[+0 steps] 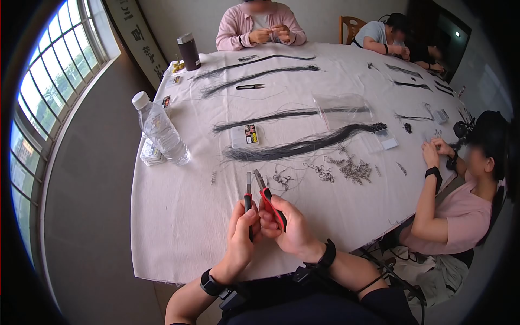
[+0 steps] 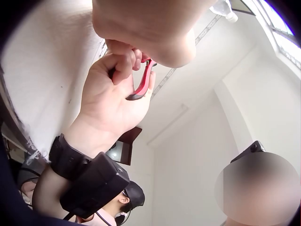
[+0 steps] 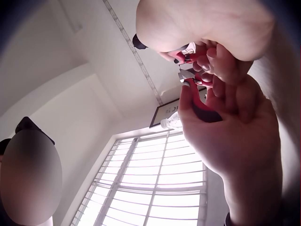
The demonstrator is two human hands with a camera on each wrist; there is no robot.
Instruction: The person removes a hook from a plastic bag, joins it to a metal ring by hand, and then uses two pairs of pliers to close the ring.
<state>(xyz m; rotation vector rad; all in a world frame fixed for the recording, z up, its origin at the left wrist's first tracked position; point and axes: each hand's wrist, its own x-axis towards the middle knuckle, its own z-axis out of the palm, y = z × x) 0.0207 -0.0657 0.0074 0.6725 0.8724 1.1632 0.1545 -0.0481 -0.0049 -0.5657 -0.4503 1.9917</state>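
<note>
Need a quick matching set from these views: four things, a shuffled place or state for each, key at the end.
1. Pliers
2. Bottle
3. Snips
4. Metal coils

A. Heaped near the thickest dark bundle
B. Clear, white-capped
C. One pair in the left hand, one in the right hand
D. Black-handled, lying on the cloth

Pairs: 1-C, 2-B, 3-D, 4-A

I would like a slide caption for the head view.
Left hand and right hand each grip red-and-black pliers near long dark strands.
</note>
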